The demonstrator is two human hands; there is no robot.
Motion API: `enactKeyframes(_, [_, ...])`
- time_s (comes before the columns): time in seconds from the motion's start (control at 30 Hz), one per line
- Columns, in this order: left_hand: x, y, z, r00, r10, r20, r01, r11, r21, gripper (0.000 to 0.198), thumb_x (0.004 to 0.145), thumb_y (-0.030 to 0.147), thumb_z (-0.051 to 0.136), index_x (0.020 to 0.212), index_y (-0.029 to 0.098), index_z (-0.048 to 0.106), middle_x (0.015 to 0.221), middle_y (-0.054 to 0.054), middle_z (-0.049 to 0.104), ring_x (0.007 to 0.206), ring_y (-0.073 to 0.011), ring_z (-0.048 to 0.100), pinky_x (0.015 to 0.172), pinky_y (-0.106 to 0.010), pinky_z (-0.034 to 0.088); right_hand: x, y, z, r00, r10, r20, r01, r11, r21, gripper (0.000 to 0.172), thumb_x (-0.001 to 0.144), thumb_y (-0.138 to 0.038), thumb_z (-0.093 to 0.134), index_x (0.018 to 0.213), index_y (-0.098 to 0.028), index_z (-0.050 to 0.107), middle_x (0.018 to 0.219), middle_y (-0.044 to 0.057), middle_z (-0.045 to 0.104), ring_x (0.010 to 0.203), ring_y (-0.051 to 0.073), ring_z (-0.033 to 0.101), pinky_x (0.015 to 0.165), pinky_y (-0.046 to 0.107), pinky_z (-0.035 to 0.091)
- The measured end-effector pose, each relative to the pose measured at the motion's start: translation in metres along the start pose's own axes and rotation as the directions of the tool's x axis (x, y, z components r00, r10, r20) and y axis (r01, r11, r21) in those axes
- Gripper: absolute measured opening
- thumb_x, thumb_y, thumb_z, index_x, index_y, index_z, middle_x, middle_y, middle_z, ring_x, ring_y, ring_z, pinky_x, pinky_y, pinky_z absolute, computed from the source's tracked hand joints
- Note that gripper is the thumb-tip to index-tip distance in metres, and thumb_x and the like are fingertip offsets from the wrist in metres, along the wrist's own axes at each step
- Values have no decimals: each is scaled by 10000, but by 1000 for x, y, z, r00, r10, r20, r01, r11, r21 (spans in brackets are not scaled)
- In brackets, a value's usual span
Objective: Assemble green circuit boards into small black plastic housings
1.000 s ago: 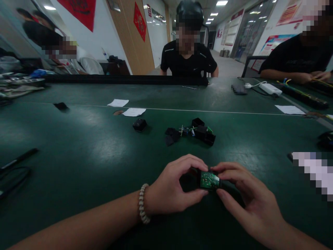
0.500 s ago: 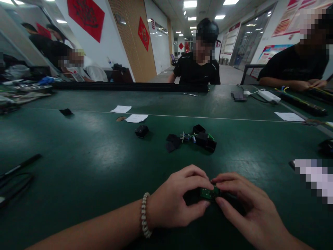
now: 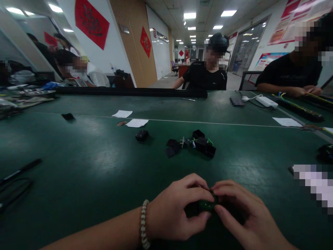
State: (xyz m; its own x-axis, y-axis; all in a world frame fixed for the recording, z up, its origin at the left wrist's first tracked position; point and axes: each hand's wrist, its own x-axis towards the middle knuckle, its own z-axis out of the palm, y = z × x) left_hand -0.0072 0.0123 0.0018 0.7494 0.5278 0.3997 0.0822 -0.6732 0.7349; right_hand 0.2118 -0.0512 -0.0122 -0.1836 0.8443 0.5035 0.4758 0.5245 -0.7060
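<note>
Low over the near edge of the green table [image 3: 85, 156], my left hand [image 3: 177, 208] and my right hand [image 3: 241, 215] meet, fingers curled around one small black part with a green circuit board [image 3: 206, 205]. Only a sliver of the green board shows between my thumbs and fingertips. A bead bracelet [image 3: 144, 224] circles my left wrist. Farther out at mid-table lies a cluster of black housings and small wired boards [image 3: 195, 144], with a single black housing [image 3: 142, 135] to its left.
White paper slips [image 3: 130, 118] lie beyond the parts. A black pen and cable [image 3: 18, 173] are at the left edge. People sit across the table and at the right, near a white adapter [image 3: 265, 101] and black strips [image 3: 299, 107]. A long black bar [image 3: 130, 92] spans the far side.
The view has tilted up, so hands and table sit lower in frame. My fingers have closed tighter over the part, hiding most of the green board that faced me before.
</note>
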Motion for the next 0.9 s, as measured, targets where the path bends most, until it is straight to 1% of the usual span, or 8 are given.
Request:
enactKeyframes(0.17, [-2,0,1,1000,2,12,-2,1000,15,350,813,105,692,1161,126,717,1163,-147,675,1003,-213,696,866,-309,608,2,3,1,999,-53,4,53,999,-13,315,854,-79,666,1102,-272,683,1005,28,774,862,164,803,712,194,671])
enactKeyframes(0.3, [-3,-1,3,1000,8,18,-9,1000,26,364,809,99,680,1171,126,711,1153,-146,678,984,-216,699,859,-312,611,4,3,2,998,-62,-2,62,998,-4,330,840,-59,655,1095,-266,680,970,27,764,826,164,806,704,194,676])
enactKeyframes(0.5, [-3,-5,2,1000,12,22,-13,1000,24,365,802,114,685,1165,135,708,1122,-138,679,956,-213,698,828,-305,611,3,4,4,999,-40,-8,40,999,29,367,824,-43,654,1099,-284,684,970,15,770,809,158,805,685,183,673])
enactKeyframes(0.67, [-3,-4,2,1000,-9,14,9,1000,19,384,786,99,699,1166,149,707,1118,-124,678,972,-207,698,851,-292,604,2,7,5,1000,7,28,-9,995,98,397,826,-27,643,1116,-296,671,982,12,756,819,163,804,695,202,677])
enactKeyframes(0.77, [-2,-4,2,1000,-9,2,9,1000,14,395,784,72,690,1170,154,707,1129,-122,673,993,-205,695,872,-286,598,0,10,7,999,11,48,-17,992,125,469,799,-23,660,1168,-313,651,1010,11,749,831,163,797,706,202,673])
enactKeyframes(0.9, [-4,-5,3,1000,-16,1,16,1000,7,400,778,66,687,1165,166,706,1141,-121,660,1004,-209,685,877,-301,595,-2,16,8,999,-35,32,31,993,116,588,746,-35,686,1247,-336,631,1077,16,744,876,167,788,741,200,663])
